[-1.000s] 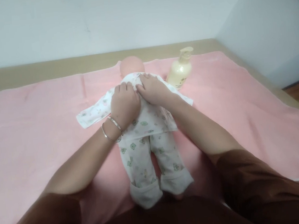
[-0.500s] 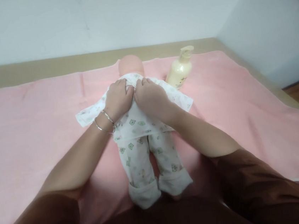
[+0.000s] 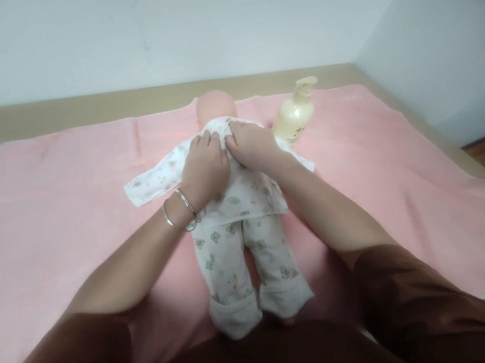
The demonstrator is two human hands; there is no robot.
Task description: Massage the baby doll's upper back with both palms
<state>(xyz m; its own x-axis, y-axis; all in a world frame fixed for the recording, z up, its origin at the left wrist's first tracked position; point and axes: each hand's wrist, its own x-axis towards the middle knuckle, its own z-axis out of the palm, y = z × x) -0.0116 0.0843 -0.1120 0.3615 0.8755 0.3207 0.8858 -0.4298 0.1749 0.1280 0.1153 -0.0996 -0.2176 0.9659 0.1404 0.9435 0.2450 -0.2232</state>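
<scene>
A baby doll point(image 3: 216, 104) lies on a pink mat, its bald head away from me. It wears a white printed baby shirt point(image 3: 244, 196) and matching pants point(image 3: 229, 264) with rolled cuffs. My left hand point(image 3: 206, 165), a silver bangle point(image 3: 179, 211) at its wrist, is closed with curled fingers on the shirt's upper chest. Beside it, near the neckline, my right hand point(image 3: 253, 144) pinches the shirt cloth. My hands cover much of the shirt's upper front, and the fingertips are partly hidden. The shirt's sleeves spread to both sides.
A pale yellow pump bottle point(image 3: 294, 115) stands on the pink mat point(image 3: 65, 223), just right of the doll's shoulder. Behind the mat runs a beige table edge point(image 3: 87, 108) against a white wall point(image 3: 209, 29). Another wall rises at the right.
My left hand has slid slightly down and right over the shirt. My right hand has shifted up and right, closer to the neckline, and a gap shows between the hands.
</scene>
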